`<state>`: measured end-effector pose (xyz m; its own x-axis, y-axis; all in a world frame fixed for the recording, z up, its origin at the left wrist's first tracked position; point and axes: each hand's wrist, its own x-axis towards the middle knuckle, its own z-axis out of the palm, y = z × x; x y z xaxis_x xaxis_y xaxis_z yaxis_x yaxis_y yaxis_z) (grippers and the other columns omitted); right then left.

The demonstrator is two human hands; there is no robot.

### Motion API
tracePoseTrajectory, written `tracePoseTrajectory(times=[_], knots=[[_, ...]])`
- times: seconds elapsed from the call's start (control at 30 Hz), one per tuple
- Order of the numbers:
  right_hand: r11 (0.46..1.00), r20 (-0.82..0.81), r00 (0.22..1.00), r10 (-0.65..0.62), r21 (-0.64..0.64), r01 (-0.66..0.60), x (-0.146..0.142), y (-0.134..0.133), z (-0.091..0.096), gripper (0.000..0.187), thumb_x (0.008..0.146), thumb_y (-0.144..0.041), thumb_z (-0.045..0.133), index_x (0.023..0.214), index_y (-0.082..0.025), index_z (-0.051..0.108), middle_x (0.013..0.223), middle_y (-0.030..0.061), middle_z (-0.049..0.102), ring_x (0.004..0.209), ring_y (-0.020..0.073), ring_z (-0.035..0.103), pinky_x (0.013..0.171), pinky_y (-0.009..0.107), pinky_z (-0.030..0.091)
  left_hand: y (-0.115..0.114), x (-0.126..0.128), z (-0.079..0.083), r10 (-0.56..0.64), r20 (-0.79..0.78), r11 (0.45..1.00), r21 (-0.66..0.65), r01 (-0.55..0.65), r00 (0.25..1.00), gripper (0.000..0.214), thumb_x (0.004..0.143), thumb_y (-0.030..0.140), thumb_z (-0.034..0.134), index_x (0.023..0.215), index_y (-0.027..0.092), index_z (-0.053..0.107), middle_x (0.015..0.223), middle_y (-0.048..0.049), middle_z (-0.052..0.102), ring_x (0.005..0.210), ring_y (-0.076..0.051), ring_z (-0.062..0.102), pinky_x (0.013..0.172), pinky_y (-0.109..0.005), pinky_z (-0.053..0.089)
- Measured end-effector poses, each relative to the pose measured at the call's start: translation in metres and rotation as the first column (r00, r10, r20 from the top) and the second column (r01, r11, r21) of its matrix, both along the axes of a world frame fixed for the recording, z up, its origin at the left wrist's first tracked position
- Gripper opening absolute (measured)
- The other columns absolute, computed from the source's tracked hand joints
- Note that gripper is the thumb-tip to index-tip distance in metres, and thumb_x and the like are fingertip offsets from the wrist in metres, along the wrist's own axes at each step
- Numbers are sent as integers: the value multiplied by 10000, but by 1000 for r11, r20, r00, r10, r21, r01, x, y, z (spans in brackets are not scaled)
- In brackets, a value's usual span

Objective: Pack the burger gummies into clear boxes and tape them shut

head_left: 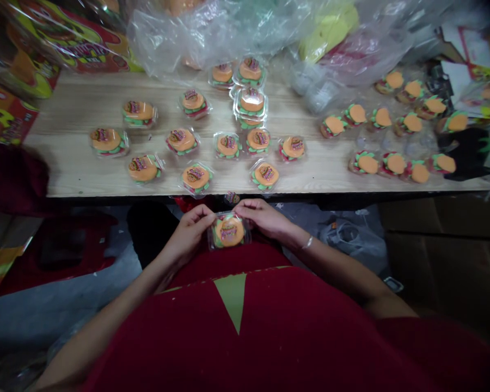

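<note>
Lettering present, none legible. Held burger pack (218, 237): label (229, 231) with small burger picture and pink-purple lettering, too blurred to read. Similar labels (228, 142) on several packs across table (306, 184), equally unclear. Red box (93, 51), upper left: large purple lettering, unreadable. Orange-red box (8, 115), left edge: print too small to read.

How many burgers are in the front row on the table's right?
4, near the front edge of the table: leftmost burger, second burger, third burger and rightmost burger. None looks hidden.
</note>
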<state>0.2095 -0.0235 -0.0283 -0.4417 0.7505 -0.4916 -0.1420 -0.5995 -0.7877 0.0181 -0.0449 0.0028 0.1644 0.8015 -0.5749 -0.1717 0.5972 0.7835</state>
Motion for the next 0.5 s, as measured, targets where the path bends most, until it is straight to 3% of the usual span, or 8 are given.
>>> tracePoseTrajectory(times=[0.13,0.33,0.5], knots=[[997,-77,994,-71,32,74,-11,12,9,243,803,-407,651,792,-166,621,680,-23,551,530,64,413,492,204,322,19,-5,9,119,51,992,39,-121,992,268,643,266,772,637,148,532,566,42,509,501,-67,450,499,-184,375],[991,-71,997,-24,133,33,-13,3,22,291,832,-382,627,1035,-179,585,682,-34,541,553,76,471,532,220,392,26,-13,8,274,88,959,55,-279,958,300,585,250,823,627,145,545,575,42,544,524,-70,493,528,-188,416],[967,-25,988,-155,201,157,-18,6,28,279,812,-358,627,1007,-166,574,632,-58,497,503,60,431,490,209,381,29,-7,6,348,115,925,121,-361,930,326,562,280,840,634,143,552,579,49,546,539,-63,489,551,-176,418]])
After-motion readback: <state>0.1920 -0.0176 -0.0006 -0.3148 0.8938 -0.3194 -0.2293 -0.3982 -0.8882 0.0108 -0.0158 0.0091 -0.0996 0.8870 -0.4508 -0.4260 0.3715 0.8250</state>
